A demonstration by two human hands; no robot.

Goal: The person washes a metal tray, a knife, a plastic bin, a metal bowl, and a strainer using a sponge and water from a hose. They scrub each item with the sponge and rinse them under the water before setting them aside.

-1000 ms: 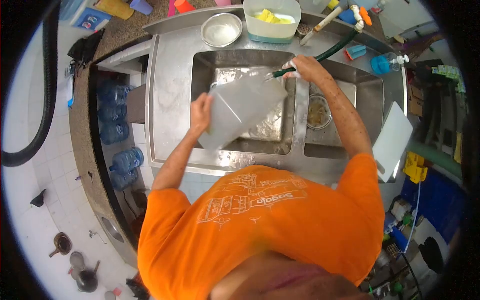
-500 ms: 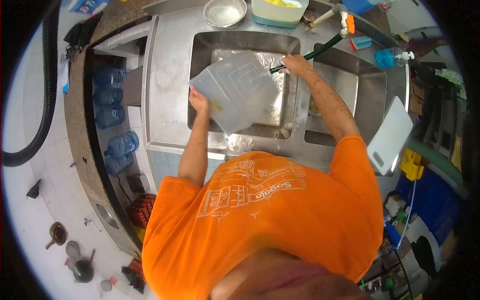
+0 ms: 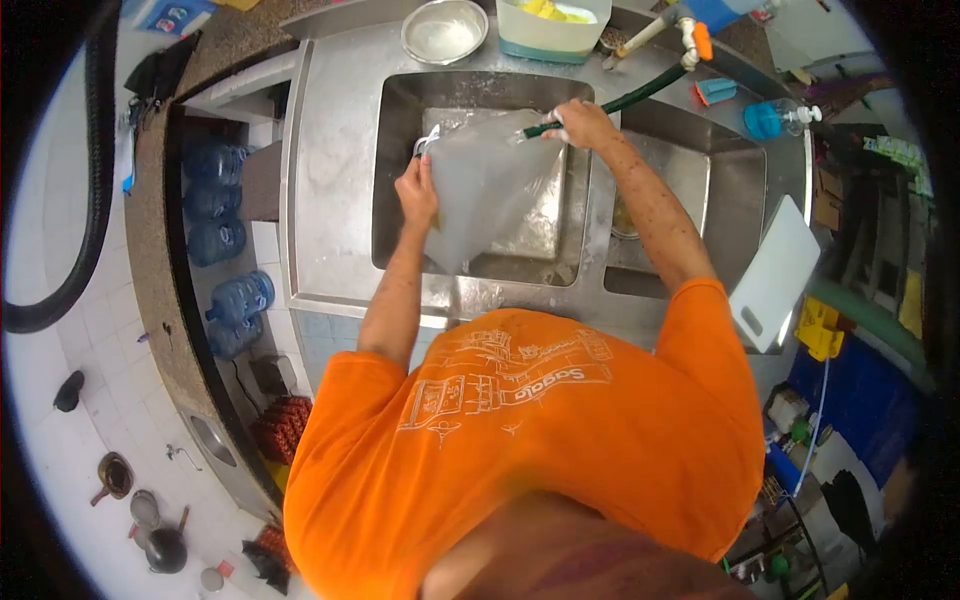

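Observation:
A translucent plastic container or lid (image 3: 485,185) is tilted over the left basin of the steel sink (image 3: 335,200). My left hand (image 3: 418,190) grips its left edge, fingers bent round it. Above its upper right part, my right hand (image 3: 582,124) is closed on a dark green hose (image 3: 635,98), whose open end points left over the plastic. The hose runs back to a tap with an orange handle (image 3: 703,42). Wet, shiny metal shows in the basin beneath.
Behind the sink are a metal bowl (image 3: 444,30) and a tub with yellow things (image 3: 553,28). A blue brush (image 3: 715,91) and a soap bottle (image 3: 770,118) stand at the back right. A white cutting board (image 3: 778,272) leans at the right edge. Water jugs (image 3: 215,240) fill the left shelf.
The plastic piece has turned in my left hand and now shows a plainer, narrower face. My right hand has shifted slightly left and down with the hose. The view has moved slightly.

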